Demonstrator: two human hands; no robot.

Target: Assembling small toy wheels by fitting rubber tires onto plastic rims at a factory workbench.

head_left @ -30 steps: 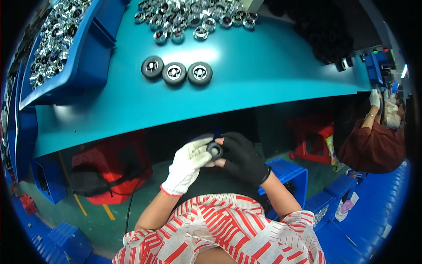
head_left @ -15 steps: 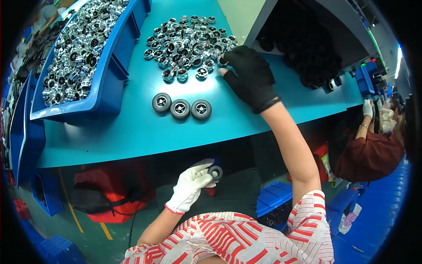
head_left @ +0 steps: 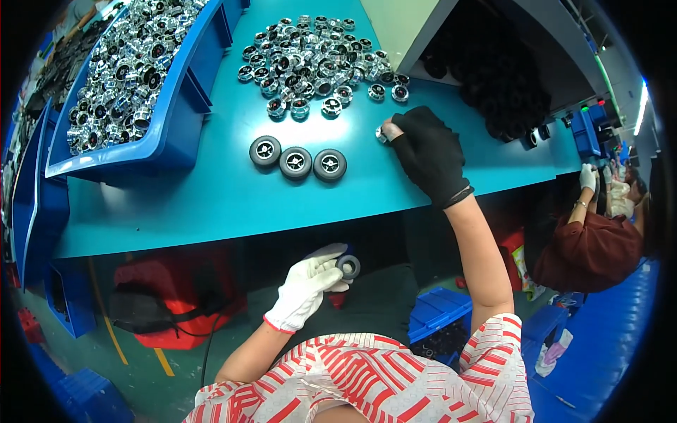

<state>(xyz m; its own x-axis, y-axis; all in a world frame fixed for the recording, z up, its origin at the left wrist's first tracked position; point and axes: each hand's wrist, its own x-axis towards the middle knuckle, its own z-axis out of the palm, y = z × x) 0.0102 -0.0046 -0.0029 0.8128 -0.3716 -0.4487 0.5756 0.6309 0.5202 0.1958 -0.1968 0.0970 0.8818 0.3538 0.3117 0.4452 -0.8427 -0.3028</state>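
This looks like a factory workshop. Beyond the right hand's grip, a heap of shiny wheel hubs covers a long workbench; left of the grip stands a filled blue bin, and well off to its right, another worker.

LH holds dk tyre | RH grips chrome hub | 3 whls on tbl

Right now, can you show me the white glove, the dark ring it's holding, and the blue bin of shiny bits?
White glove (head_left: 299, 290): head view, back of the left hand.
Dark ring (head_left: 357, 267): head view, right side of its rim.
Blue bin (head_left: 179, 127): head view, outer side wall.
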